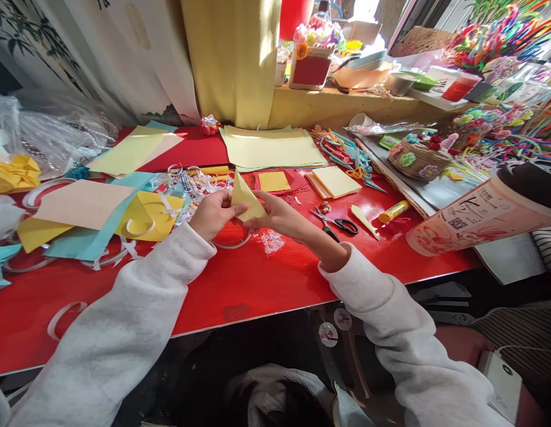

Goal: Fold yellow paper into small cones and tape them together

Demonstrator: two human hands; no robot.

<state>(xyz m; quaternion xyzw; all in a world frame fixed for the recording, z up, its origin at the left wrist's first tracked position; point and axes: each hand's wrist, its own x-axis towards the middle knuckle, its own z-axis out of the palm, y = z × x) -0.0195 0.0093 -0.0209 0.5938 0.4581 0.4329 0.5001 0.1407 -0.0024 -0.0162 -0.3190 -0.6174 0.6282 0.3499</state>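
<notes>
Pale sleeves (137,296) reach forward over the red table (252,290), forearms slanting inward until the hands almost meet. Left hand (217,213) and right hand (277,214) share one folded yellow paper (247,197), directly between them, so neither is nearer; its long axis runs upward to a point. The left pinches its left edge, thumb across the face; the right, fingers nearly closed, grips its lower right side. Scissors (332,222) lie right of the right hand, cream squares (337,181) farther beyond.
</notes>
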